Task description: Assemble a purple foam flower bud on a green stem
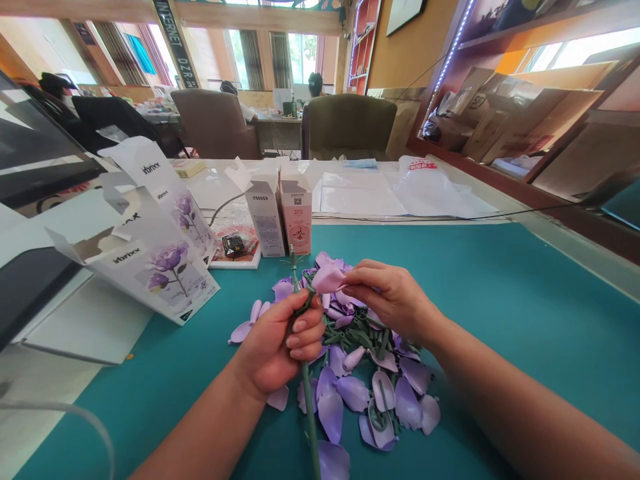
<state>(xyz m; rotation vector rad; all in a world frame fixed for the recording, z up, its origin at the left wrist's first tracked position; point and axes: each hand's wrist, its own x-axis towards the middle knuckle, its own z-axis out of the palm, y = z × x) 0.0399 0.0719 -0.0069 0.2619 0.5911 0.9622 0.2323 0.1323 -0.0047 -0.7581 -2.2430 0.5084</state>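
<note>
My left hand (287,340) is wrapped round a green artificial flower stem (309,407), which stands tilted with its bare tip above the fist. Between the thumb and fingers of my right hand (390,293) is a pinkish-purple plastic petal (328,276), close beside the stem. Whether petal and stem touch, I cannot tell. Beneath both hands spreads a pile of loose purple petals (330,407) mixed with green plastic leaf and stem pieces (367,337). My fist hides part of the stem.
Open white boxes with a purple rose picture (167,270) lean at the left. Two upright cartons (267,220) stand behind the pile on the green mat (500,320). A plastic bag (430,190) lies at the back. Office chairs (350,127) and seated people are beyond.
</note>
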